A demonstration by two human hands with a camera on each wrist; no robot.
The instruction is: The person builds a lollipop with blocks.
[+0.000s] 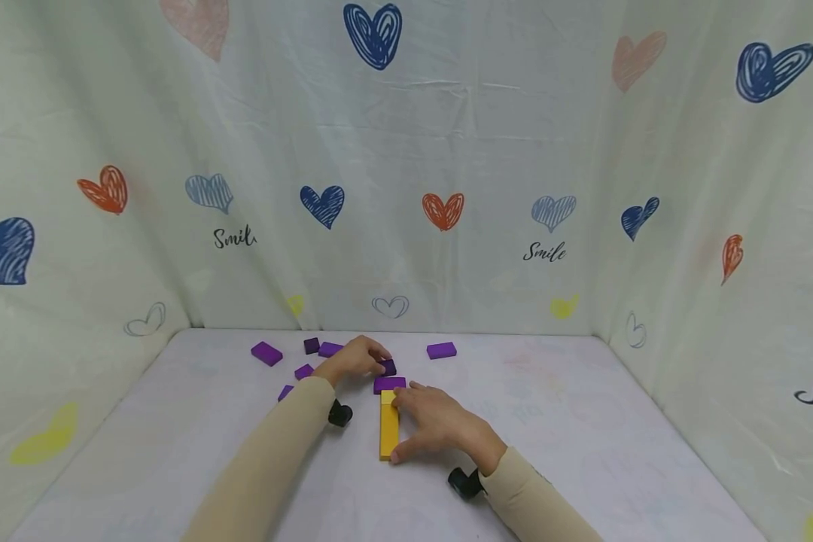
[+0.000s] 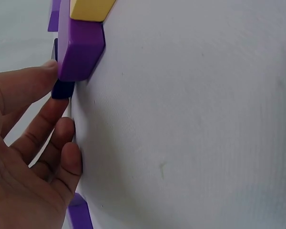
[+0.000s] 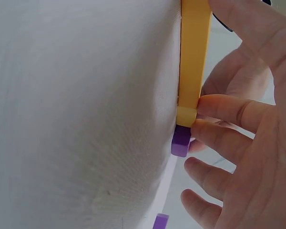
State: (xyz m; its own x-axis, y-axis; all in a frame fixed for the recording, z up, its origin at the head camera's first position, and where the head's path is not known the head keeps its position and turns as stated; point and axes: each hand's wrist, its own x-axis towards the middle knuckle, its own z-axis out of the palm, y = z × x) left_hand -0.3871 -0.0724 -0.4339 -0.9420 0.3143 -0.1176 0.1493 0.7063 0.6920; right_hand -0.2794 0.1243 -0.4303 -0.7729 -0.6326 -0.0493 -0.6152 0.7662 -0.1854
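Observation:
My left hand [image 1: 355,357] pinches a small dark purple block [image 1: 388,367] between thumb and forefinger, just behind a purple block [image 1: 389,385] lying crosswise. In the left wrist view the dark block [image 2: 63,89] is partly hidden behind the purple one [image 2: 81,50]. A long amber block [image 1: 388,436] runs toward me, with a short pale yellow block [image 3: 186,116] at its far end, against the purple block. Along their right side lies my right hand [image 1: 436,421], fingers spread, thumb at the amber block's near end and fingertips touching the far end.
To the left lie loose purple blocks [image 1: 266,354], another dark block [image 1: 312,345] and a purple block [image 1: 330,349] partly behind the left hand. One more purple block [image 1: 441,351] lies back right. A heart-printed curtain [image 1: 406,263] stands behind the white table [image 1: 583,452].

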